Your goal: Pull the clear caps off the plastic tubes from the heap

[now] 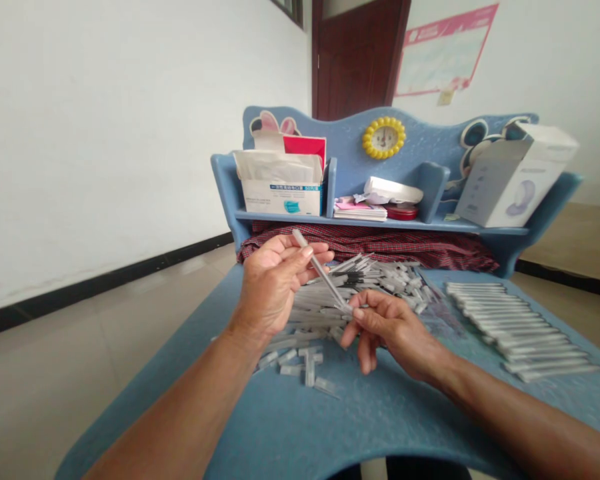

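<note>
Left hand [275, 287] was closed around the upper end of a thin clear tube [321, 271], thumb and fingers pinching it. Right hand [387, 327] pinched the lower tip. Between them the tube slanted, raised just above a pile [380, 273] of similar tubes on the blue surface [330, 427]. It looked light, stiff and slick, probably brittle plastic, best held by the fingertips near each end. Small caps [300, 363] lay beside the left wrist, and a neat row [520, 333] of tubes lay well to the right.
</note>
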`<action>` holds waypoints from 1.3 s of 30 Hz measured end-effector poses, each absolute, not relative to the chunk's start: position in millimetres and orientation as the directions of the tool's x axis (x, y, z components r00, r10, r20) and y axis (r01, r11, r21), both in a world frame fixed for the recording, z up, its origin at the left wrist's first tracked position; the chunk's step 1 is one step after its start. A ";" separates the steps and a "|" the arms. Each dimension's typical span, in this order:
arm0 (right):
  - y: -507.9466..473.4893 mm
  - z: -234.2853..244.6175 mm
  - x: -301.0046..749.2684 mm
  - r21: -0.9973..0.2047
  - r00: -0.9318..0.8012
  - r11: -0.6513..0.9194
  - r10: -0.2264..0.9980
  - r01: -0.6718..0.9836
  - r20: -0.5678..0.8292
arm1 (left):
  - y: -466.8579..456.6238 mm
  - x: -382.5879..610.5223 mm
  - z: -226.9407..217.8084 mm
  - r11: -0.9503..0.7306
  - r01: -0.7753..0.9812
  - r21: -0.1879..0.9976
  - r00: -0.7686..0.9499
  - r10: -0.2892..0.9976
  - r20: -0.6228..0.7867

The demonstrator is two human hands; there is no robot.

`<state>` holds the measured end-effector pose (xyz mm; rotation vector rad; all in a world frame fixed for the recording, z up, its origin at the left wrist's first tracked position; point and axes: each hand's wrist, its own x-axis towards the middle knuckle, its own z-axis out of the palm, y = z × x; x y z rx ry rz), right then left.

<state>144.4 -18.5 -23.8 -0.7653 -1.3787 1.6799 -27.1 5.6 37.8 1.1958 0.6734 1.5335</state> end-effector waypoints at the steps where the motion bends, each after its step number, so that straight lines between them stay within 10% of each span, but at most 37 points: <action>1: -18.8 -24.4 143.9 -0.974 -0.486 -0.070 0.873 -0.215 0.044 | 5.0 -26.2 37.5 -0.312 -0.379 0.871 0.030 0.937 0.349; 39: -30.4 -21.5 136.1 -0.959 -0.404 0.037 0.902 -0.282 0.154 | -4.0 -5.3 25.0 -0.254 -0.369 0.894 0.056 0.954 0.294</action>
